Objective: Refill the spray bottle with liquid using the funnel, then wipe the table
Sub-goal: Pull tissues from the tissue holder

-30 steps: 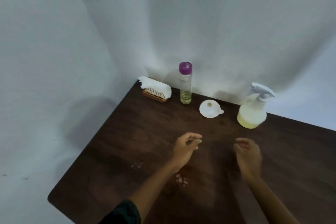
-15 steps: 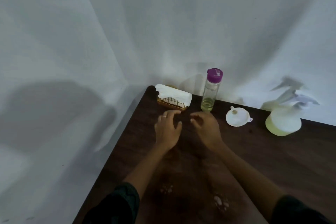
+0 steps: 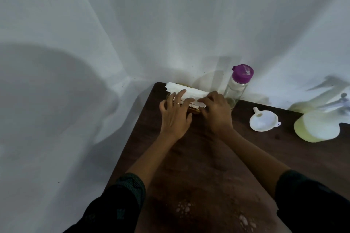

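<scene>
White tissues (image 3: pixel 191 91) lie in a small gold wire holder (image 3: pixel 194 109) at the table's far left corner. My left hand (image 3: pixel 175 117) rests on the holder with its fingers spread over the tissues. My right hand (image 3: pixel 216 112) has its fingers curled onto the right end of the tissues. Just right of my hands stands a clear bottle (image 3: pixel 235 91) with a purple cap and a little yellowish liquid. A white funnel (image 3: pixel 263 122) lies upside down on the table. The spray bottle (image 3: pixel 318 126), blurred, holds pale yellow liquid at the right edge.
The dark wooden table (image 3: pixel 265 161) sits in a corner of white draped cloth (image 3: pixel 170 24). Its left edge runs diagonally just beside my left arm. Pale wet spots (image 3: pixel 183 208) mark the near part of the table, with more spots (image 3: pixel 246 221) further right.
Both hands moved forward and left from mid-table to the tissue holder and now touch the tissues. The view swung left with them.
</scene>
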`<state>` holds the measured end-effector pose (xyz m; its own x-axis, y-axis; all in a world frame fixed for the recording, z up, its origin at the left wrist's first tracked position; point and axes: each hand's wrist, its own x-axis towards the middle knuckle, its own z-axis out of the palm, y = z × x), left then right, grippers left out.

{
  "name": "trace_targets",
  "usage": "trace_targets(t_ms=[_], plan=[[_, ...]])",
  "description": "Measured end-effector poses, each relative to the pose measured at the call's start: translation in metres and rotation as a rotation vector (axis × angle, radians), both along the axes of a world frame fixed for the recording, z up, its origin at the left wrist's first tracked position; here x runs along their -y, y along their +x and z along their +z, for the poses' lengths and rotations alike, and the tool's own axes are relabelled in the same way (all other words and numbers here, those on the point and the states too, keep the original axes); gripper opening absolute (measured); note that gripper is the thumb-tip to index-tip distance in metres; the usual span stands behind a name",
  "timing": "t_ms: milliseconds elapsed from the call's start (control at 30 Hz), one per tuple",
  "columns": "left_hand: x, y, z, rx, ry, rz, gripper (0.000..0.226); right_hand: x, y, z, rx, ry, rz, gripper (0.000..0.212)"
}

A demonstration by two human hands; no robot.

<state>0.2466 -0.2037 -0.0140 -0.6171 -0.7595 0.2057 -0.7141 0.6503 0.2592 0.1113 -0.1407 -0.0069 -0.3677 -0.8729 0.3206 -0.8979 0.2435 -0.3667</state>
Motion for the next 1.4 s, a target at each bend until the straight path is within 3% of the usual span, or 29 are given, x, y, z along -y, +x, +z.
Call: trace_targets(t_ms=[233, 400, 600, 867, 1067, 1233, 1400], plan=[[0.018, -0.006, 0.006, -0.019, -0.012, -0.029, 0.051, 0.011, -0.002, -0.002, -0.101, 0.012, -0.035, 0.029], [0.034, -0.013, 0.015, 0.002, 0.024, -0.064, 0.058, 0.011, -0.005, -0.002, -0.213, -0.046, -0.012, 0.010], [0.052, -0.016, 0.023, 0.054, 0.048, -0.103, 0.060, 0.012, -0.007, -0.004, -0.235, -0.157, -0.033, 0.005], [0.065, -0.015, 0.021, 0.060, 0.073, -0.101, 0.056, 0.012, 0.000, 0.012, -0.017, -0.353, -0.051, 0.009], [0.071, -0.015, 0.020, 0.021, 0.054, -0.112, 0.048, 0.012, 0.006, 0.040, 0.455, -0.474, -0.072, 0.009], [0.071, -0.017, 0.017, -0.054, 0.087, -0.060, 0.044, 0.019, 0.001, 0.045, 0.544, -0.337, -0.098, 0.012], [0.067, -0.016, 0.020, -0.283, 0.040, -0.014, 0.045, 0.026, -0.009, 0.040, 0.554, -0.202, -0.135, 0.011]])
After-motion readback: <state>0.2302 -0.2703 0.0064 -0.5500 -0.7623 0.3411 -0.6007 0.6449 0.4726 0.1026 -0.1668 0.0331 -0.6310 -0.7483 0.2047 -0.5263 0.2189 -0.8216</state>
